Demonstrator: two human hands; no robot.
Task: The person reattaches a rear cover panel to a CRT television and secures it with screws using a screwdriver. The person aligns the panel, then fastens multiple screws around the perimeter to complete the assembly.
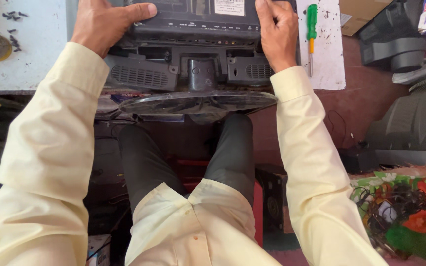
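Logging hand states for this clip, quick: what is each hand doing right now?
Left hand: closed, gripping the left side of the black monitor.
Right hand: closed on the monitor's right side, beside the green screwdriver.
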